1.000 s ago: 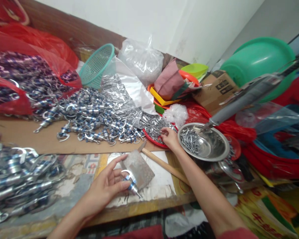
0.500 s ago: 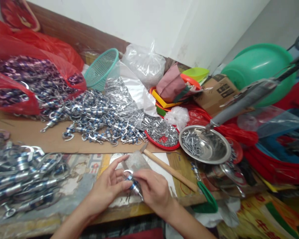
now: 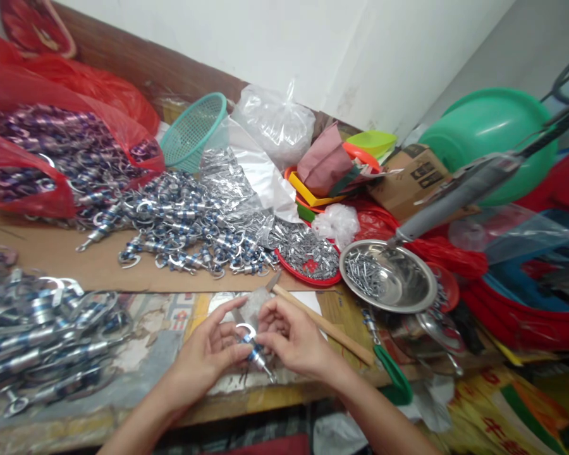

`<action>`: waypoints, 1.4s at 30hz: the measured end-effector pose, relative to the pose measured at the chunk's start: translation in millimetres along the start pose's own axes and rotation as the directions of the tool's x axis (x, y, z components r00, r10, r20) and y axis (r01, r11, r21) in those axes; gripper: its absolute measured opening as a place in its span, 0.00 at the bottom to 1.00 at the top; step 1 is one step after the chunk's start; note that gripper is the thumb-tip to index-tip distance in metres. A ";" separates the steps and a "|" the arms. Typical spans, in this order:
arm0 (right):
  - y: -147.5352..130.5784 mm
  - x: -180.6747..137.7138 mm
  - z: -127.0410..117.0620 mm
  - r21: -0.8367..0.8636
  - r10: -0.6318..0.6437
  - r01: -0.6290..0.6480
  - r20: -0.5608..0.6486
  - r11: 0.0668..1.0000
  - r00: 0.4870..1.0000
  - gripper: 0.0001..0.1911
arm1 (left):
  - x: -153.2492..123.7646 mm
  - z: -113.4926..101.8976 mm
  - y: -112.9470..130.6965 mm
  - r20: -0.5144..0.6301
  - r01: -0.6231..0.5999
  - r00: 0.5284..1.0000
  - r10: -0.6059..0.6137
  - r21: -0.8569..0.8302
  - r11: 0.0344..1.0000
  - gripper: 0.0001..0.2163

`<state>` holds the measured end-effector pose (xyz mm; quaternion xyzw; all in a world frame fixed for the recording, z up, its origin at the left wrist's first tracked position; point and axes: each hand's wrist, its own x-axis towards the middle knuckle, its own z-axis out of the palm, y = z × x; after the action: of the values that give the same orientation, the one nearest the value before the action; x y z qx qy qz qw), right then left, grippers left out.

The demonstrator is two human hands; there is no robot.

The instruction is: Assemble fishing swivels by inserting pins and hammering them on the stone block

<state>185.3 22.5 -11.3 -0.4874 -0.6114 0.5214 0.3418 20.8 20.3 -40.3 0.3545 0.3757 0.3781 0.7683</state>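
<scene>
My left hand [image 3: 213, 347] pinches a silver-and-blue metal hook piece [image 3: 256, 357] between thumb and fingers. Its curved hook points up and its narrow end slants down to the right. Close against the right side of that piece, my right hand [image 3: 294, 335] has its fingers curled and its thumb tip beside the blue band. Whether something small sits in those fingers is hidden. Behind the hands lies a grey block [image 3: 255, 304], partly covered. A hammer with a wooden handle [image 3: 332, 328] rests to the right, partly behind my right hand.
Similar hook pieces lie heaped on cardboard [image 3: 184, 221] and at left [image 3: 42, 347]. A red tray [image 3: 308, 281] holds small metal parts. Pins lie in a steel bowl [image 3: 408, 284]. A grey-handled tool [image 3: 459, 196] leans over the bowl. A green strap [image 3: 396, 379] hangs at the table edge.
My right hand has lifted and turned, its fingers shifting up over the grey block and curling. My left hand keeps the hook piece in nearly the same place.
</scene>
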 end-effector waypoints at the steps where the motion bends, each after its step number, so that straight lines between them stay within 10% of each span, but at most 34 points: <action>1: 1.6 3.3 0.3 0.047 0.030 -0.029 -0.004 0.998 1.000 0.10 | 0.2 -0.2 -0.5 0.001 -0.003 1.000 0.003 -0.004 1.000 0.34; 6: 4.0 10.0 5.0 0.086 0.050 -0.041 -0.113 0.995 0.992 0.10 | 0.9 -0.5 -2.2 -0.008 -0.002 1.000 0.002 -0.007 1.000 0.35; 16: 2.8 3.9 14.4 -0.271 -0.293 0.255 -0.107 0.928 0.950 0.10 | 0.8 -0.4 0.4 -0.008 0.018 1.000 -0.018 0.002 1.000 0.35; 23: -4.3 11.0 10.0 0.096 0.122 -0.112 -0.111 0.989 0.986 0.14 | -1.4 -0.3 -1.1 0.000 0.021 1.000 -0.021 -0.034 0.999 0.34; 29: -8.7 8.5 5.1 0.140 0.188 -0.178 -0.065 0.974 0.980 0.17 | -0.2 0.4 0.0 0.009 0.031 0.999 -0.031 -0.051 0.998 0.34; 42: 3.7 -6.5 23.0 -0.455 -0.315 0.214 -0.160 0.865 0.935 0.10 | -0.8 1.6 0.8 -0.013 0.028 1.000 -0.028 -0.028 0.999 0.35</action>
<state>166.9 9.2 -19.4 -0.5183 -0.7291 0.2617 0.3624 21.6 19.6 -38.7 0.3360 0.3806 0.3748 0.7757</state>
